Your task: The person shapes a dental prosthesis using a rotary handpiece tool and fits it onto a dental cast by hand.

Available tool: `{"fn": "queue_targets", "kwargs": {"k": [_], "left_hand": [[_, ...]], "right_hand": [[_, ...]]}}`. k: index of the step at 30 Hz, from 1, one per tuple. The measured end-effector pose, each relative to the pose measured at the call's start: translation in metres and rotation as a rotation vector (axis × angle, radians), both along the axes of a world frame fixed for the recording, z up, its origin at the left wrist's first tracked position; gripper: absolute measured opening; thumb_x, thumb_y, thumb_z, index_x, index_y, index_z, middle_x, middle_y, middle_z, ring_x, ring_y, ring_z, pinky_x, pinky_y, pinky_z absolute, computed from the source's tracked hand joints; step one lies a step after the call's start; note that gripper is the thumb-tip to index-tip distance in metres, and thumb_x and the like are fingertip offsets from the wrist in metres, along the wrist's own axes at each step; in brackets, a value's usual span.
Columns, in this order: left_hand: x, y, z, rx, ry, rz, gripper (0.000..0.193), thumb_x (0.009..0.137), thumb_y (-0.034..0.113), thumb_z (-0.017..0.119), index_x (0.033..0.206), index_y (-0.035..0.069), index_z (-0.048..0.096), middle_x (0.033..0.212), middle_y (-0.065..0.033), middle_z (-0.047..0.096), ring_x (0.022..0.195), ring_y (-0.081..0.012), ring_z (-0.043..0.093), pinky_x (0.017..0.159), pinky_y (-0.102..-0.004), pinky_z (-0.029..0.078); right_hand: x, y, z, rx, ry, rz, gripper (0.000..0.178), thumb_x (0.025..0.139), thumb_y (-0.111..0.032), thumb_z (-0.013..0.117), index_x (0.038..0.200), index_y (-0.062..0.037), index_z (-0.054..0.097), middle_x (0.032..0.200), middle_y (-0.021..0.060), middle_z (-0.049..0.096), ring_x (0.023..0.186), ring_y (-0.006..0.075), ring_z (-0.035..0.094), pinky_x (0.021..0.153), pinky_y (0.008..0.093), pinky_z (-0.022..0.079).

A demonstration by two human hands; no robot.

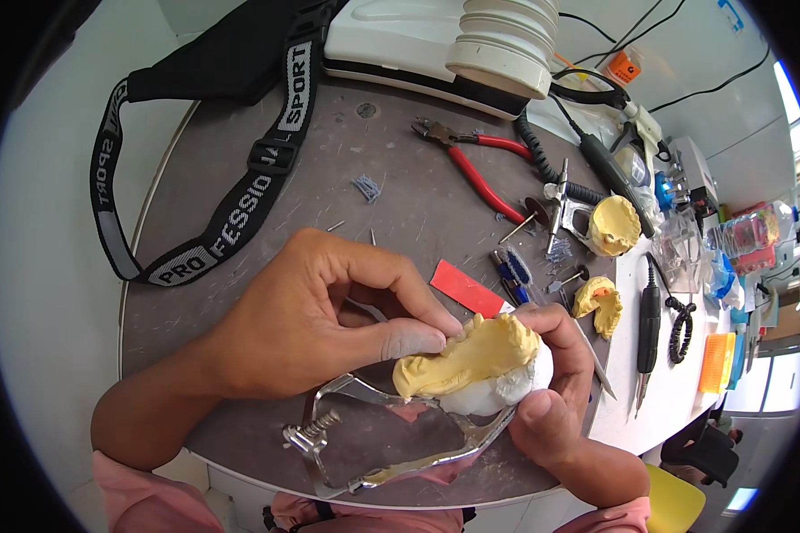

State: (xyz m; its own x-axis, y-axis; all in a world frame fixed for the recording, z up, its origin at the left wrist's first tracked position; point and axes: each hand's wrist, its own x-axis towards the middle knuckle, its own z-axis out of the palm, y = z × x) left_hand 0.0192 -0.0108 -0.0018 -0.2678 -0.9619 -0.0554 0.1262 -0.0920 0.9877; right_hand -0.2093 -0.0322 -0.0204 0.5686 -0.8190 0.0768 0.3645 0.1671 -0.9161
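A yellow plaster dental cast (pixel 471 355) with white plaster (pixel 498 389) on its underside is held above the near part of the table. It is joined to a metal dental articulator (pixel 400 471), whose open frame and spring screw hang to the left. My right hand (pixel 556 400) wraps round the cast's right end, thumb on the white plaster. My left hand (pixel 320 320) is closed in a pinch at the cast's upper left edge, thumb and forefinger on the teeth. Whether something small lies between those fingertips is hidden. Just behind the cast lies a red strip (pixel 465 286).
Red-handled cutting pliers (pixel 480 169), another cast on an articulator (pixel 613 226), a loose yellow cast (pixel 600 306) and rotary handpieces (pixel 649 324) lie to the right. At the back stands a white machine with a ribbed hose (pixel 502 44). A black strap (pixel 240 200) crosses the left side.
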Motion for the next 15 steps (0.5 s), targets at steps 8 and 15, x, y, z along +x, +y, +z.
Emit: {"fn": "queue_targets", "kwargs": {"k": [8,15], "left_hand": [[-0.0025,0.0004,0.0031,0.103,0.048,0.044,0.012,0.075,-0.005,0.071,0.086,-0.004,0.067,0.089,-0.0120,0.065,0.082,-0.0137,0.065,0.073,-0.0227,0.054],[0.0000,0.0004,0.0023,0.104,0.045,0.022,0.011,0.075,-0.006,0.070,0.085,-0.003,0.067,0.090,-0.0122,0.065,0.082,-0.0137,0.065,0.072,-0.0228,0.054]], "right_hand": [[0.0004,0.0003,0.0004,0.005,0.024,-0.010,0.056,0.077,-0.015,0.073,0.117,0.0108,0.044,0.111,0.0176,0.054,0.104,0.0196,0.057,0.091,0.0324,0.046],[0.0008,-0.0001,0.0017,0.007,0.028,-0.015,0.057,0.076,-0.016,0.073,0.117,0.0106,0.044,0.111,0.0170,0.054,0.105,0.0196,0.057,0.092,0.0329,0.045]]}}
